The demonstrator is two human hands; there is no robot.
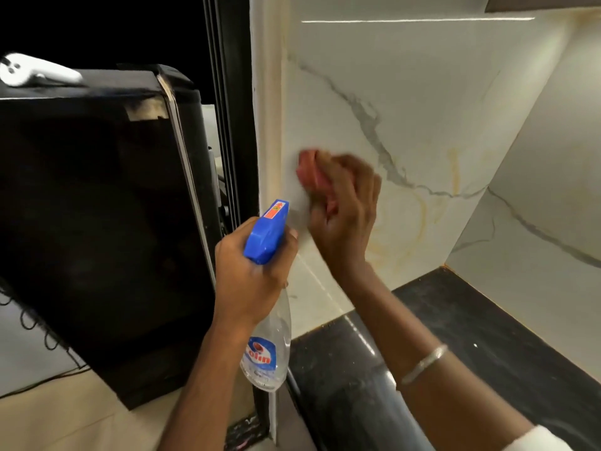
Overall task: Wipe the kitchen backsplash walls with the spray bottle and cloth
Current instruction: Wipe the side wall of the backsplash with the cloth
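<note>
The backsplash wall point(406, 102) is white marble-look tile with grey veins and yellowish streaks. My right hand point(344, 209) presses a bunched red cloth point(310, 170) against the tile near its left edge; hand and cloth are motion-blurred. My left hand point(250, 275) grips the neck of a clear spray bottle point(268, 349) with a blue trigger head point(266, 232), held upright just left of and below the cloth, nozzle towards the wall.
A black countertop point(455, 336) runs below the tiles into the right corner. A tall black appliance point(97, 222) stands at the left with a white object point(29, 71) on top. Cables point(35, 323) hang at lower left above a beige floor.
</note>
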